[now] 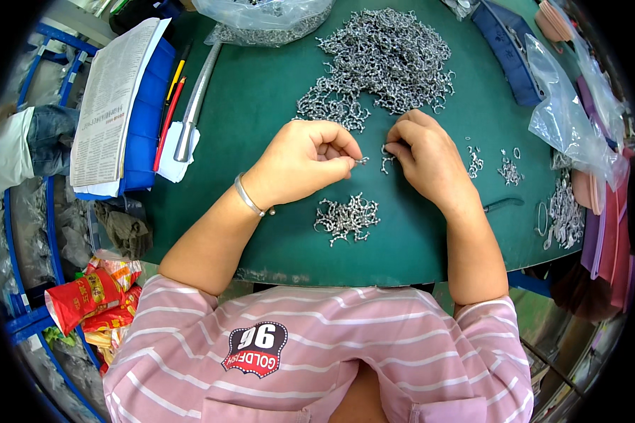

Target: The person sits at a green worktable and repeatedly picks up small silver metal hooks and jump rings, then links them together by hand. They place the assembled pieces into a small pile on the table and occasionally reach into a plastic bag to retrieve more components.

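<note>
My left hand (pixel 300 156) is closed in a pinch of thumb and forefinger on a small silver-coloured piece (pixel 363 161). Opposite it, my right hand (pixel 430 158) pinches another small, curved silver-coloured metal piece (pixel 387 163), which hangs at its fingertips. The two pieces are close but apart. Just beyond both hands spreads a large heap of similar curved metal pieces (pixel 391 60). Between my forearms, nearer to me, lies a smaller pile (pixel 347 217) of them. Their fine details are too small to make out.
On the left are a tapered metal rod (pixel 199 99), a red pencil (pixel 169 125) and a blue bin (pixel 147 116) under newspaper (pixel 109 106). Small clusters (pixel 510 170) and a blue tray (pixel 504 49) sit right. A plastic bag of pieces (pixel 264 21) stands at the back of the green table (pixel 261 243).
</note>
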Demonstrator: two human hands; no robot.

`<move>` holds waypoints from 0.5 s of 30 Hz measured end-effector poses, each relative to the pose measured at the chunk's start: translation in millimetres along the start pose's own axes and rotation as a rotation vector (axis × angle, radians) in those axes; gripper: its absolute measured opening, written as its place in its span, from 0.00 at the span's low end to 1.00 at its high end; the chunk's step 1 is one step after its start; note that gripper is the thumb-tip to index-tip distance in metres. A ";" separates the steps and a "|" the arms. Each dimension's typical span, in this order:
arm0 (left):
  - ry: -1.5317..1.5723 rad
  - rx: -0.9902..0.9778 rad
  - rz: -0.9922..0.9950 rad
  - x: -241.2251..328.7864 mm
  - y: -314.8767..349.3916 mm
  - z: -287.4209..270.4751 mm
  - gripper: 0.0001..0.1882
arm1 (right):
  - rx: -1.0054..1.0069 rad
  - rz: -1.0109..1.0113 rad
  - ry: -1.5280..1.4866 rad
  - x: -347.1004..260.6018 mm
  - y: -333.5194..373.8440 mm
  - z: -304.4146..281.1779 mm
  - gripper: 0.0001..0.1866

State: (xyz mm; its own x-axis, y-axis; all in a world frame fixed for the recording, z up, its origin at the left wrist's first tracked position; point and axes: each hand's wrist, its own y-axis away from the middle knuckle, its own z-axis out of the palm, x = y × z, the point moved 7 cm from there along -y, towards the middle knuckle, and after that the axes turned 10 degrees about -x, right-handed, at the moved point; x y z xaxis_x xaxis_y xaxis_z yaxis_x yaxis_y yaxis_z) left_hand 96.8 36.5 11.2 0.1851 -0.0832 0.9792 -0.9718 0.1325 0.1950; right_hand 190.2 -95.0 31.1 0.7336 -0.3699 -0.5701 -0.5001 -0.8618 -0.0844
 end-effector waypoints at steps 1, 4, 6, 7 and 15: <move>0.034 0.008 -0.015 -1.5 -0.9 -1.8 0.05 | 0.001 0.019 -0.048 2.6 -2.1 -0.2 0.05; 0.112 0.020 -0.067 -7.4 -2.5 -3.1 0.05 | 0.044 0.035 -0.177 3.2 -3.2 -2.5 0.04; 0.128 0.025 -0.091 -10.3 -2.6 -3.8 0.06 | 0.062 0.027 -0.176 0.8 -3.0 -4.8 0.04; 0.120 0.027 -0.096 -11.0 -3.1 -4.9 0.06 | 0.060 0.019 -0.136 0.7 -2.7 -6.6 0.04; 0.180 0.048 -0.062 -14.7 -5.7 -4.5 0.08 | 0.032 -0.030 -0.082 1.8 -3.0 -0.1 0.04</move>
State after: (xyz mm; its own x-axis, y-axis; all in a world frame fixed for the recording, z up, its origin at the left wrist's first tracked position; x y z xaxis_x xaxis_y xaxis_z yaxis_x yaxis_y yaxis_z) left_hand 100.2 41.5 -4.0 0.2642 0.0892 0.9603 -0.9627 0.0851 0.2569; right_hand 193.1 -93.1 30.5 0.7089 -0.3134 -0.6318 -0.4940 -0.8600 -0.1277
